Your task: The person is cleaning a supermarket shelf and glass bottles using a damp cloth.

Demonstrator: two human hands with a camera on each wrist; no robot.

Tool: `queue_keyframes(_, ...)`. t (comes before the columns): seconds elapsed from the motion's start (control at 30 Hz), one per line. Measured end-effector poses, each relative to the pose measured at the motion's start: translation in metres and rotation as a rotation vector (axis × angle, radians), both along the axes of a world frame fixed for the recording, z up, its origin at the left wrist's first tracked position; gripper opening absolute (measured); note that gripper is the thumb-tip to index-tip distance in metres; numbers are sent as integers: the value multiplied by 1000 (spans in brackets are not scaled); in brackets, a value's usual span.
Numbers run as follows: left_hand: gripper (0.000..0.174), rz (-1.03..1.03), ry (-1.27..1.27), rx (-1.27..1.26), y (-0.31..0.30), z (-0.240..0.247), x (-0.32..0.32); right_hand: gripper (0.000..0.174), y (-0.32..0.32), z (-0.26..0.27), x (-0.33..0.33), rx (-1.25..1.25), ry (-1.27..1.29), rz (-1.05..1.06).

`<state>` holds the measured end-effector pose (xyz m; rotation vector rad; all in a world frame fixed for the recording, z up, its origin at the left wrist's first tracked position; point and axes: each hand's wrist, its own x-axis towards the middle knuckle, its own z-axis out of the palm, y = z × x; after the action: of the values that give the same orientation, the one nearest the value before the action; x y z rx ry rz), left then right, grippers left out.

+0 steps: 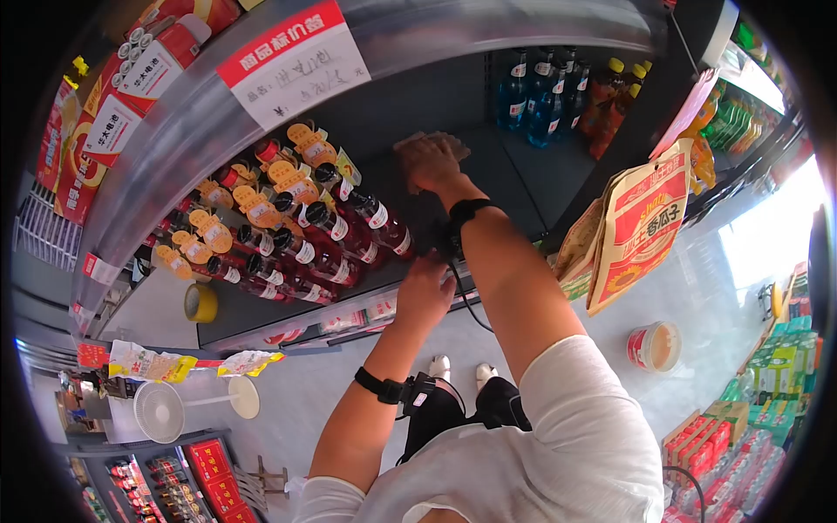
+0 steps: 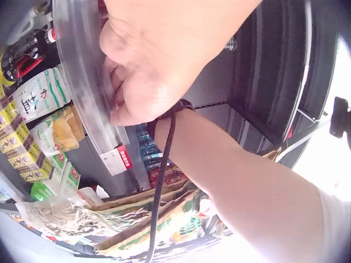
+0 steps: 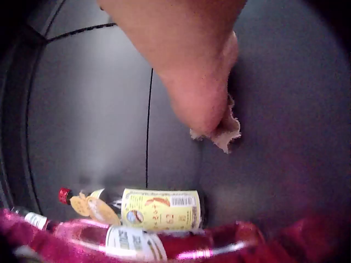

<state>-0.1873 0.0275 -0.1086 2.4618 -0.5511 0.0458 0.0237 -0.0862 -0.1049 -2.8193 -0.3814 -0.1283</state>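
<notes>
My right hand [image 1: 427,166] lies on a tan cloth [image 1: 440,139] and presses it against the dark shelf board [image 1: 514,174]. In the right wrist view the cloth [image 3: 219,134] pokes out from under the right hand [image 3: 197,82] on the bare shelf board [image 3: 82,109]. My left hand [image 1: 425,292] grips the shelf's front edge, its fingers curled over the clear price rail [image 2: 82,98]; the left hand [image 2: 148,71] fills the top of the left wrist view. Rows of dark red bottles [image 1: 331,235] with orange neck tags stand just left of both hands.
Blue bottles [image 1: 536,87] and orange bottles [image 1: 610,96] stand at the shelf's far right. Bags of sunflower seeds [image 1: 641,227] hang beside my right arm. A yellow tape roll [image 1: 200,302] lies on the lower shelf. A white tub [image 1: 654,346] and a fan [image 1: 161,410] stand on the floor.
</notes>
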Motion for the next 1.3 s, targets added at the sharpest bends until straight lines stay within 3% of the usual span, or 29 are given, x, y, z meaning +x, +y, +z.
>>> queue_keyframes(0.1, 29, -36, -106, -23, 3, -15, -1, 76, -12, 3, -3, -34, 93, -133)
queue_keyframes(0.2, 30, -75, -113, -37, 5, -17, 0, 75, -25, -11, 0, 68, -47, -278)
queue_keyframes(0.4, 30, -119, -114, -58, 5, -12, 0, 61, -50, -23, 6, 169, -76, -596)
queue_keyframes(0.6, 31, -90, -122, -36, 2, -9, 1, 58, -62, -44, 0, 69, -164, -833)
queue_keyframes(0.7, 28, -70, -99, -50, 3, -11, 3, 57, -49, -32, -14, 40, -72, -823)
queue_keyframes(0.8, 23, -38, -40, -85, 3, -8, 4, 55, -42, -15, -41, 111, 38, -590)
queue_keyframes(0.9, 21, -8, -33, -147, 2, -9, 7, 53, -34, -31, -54, 62, 30, -313)
queue_keyframes(1.03, 19, 64, -36, -142, -6, -3, 6, 52, -27, -36, -94, 173, 38, -2)
queue_keyframes(1.1, 20, 138, 29, -97, -14, 12, 4, 53, -35, -40, -125, 275, -27, 38)
queue_keyframes(1.3, 33, 140, -173, -86, -46, -7, 14, 56, -57, -17, -180, 70, -77, -366)
